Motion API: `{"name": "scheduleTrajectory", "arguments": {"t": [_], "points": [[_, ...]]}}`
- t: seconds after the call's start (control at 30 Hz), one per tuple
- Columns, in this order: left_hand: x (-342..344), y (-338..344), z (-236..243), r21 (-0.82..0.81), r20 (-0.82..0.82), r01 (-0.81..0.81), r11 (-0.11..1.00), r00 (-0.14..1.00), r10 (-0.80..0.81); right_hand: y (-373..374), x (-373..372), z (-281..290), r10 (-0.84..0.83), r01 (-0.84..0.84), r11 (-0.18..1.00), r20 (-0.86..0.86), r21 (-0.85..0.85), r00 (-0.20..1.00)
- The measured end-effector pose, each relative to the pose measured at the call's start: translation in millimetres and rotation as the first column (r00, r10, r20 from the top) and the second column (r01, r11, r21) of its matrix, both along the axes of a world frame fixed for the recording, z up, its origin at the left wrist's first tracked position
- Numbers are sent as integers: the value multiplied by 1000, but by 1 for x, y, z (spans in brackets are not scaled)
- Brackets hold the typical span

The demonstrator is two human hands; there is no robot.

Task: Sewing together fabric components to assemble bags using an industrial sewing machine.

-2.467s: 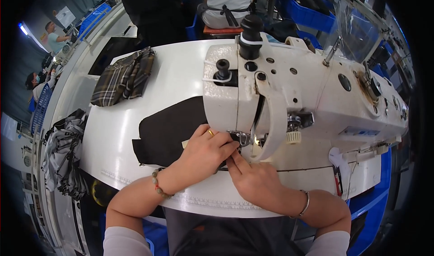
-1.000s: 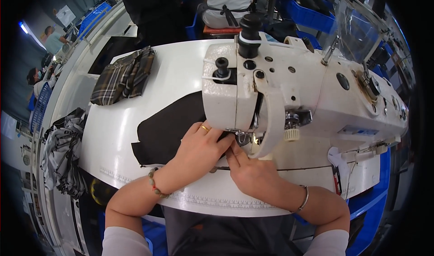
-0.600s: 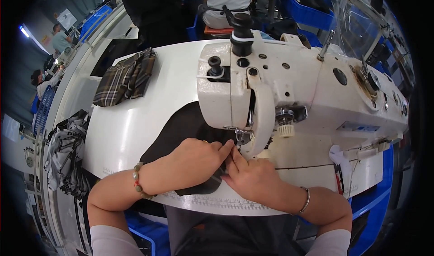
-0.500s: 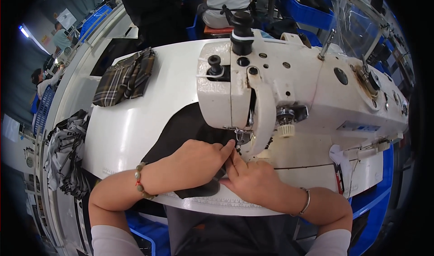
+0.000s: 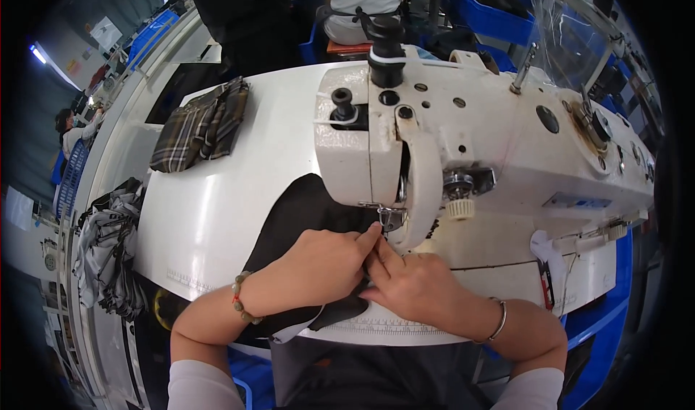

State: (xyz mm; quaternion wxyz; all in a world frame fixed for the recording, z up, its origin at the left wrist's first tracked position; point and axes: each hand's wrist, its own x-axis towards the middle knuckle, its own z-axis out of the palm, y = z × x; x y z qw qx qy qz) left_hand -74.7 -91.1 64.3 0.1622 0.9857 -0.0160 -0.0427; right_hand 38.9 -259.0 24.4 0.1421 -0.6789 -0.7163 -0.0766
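Note:
A white sewing machine (image 5: 521, 135) stands over the table, its metal presser foot (image 5: 392, 218) low over a piece of black fabric (image 5: 289, 211). My left hand (image 5: 326, 261) lies on that fabric, its index fingertip pressed close in front of the foot. Against it, my right hand (image 5: 416, 283) pinches the fabric's right edge between thumb and fingers. The fingertips of both hands nearly meet. Below my left wrist the cloth hangs over the table's front edge, and a pale grey strip (image 5: 293, 330) shows there. The needle point is hidden.
Folded plaid fabric (image 5: 199, 131) lies at the table's far left. Grey and black cloth pieces (image 5: 108, 247) hang beside the left edge. A small red-and-black tool (image 5: 546, 285) rests at the right. Blue bins (image 5: 250, 377) sit below; people are beyond the table.
The black fabric has shifted toward me and its lower end now droops over the front edge, showing the grey strip. My left forearm has moved slightly right; both hands stay by the foot.

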Motion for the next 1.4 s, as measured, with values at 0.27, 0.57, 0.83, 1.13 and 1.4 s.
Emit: {"name": "scheduleTrajectory", "arguments": {"t": [0.27, 0.57, 0.83, 1.13, 1.4], "points": [[-12, 15, 11, -141, -53, 38, 989, 998, -46, 9, 0, -18, 4, -75, 958, 248, 277, 969], [-12, 4, 6, -161, -17, 27, 987, 999, -30, -7, -25, -8, 69, -134, 969, 295, 206, 953], [-10, -2, 3, -193, -38, 16, 981, 999, -24, -11, -26, -4, 74, -118, 982, 276, 146, 958], [-2, 2, -5, -211, -18, -33, 977, 999, 30, -2, -8, -13, 48, -99, 974, 242, 202, 969], [-18, 15, 18, -151, -133, 50, 987, 989, -70, -1, -4, -11, 96, -149, 957, 212, 250, 973]]}}
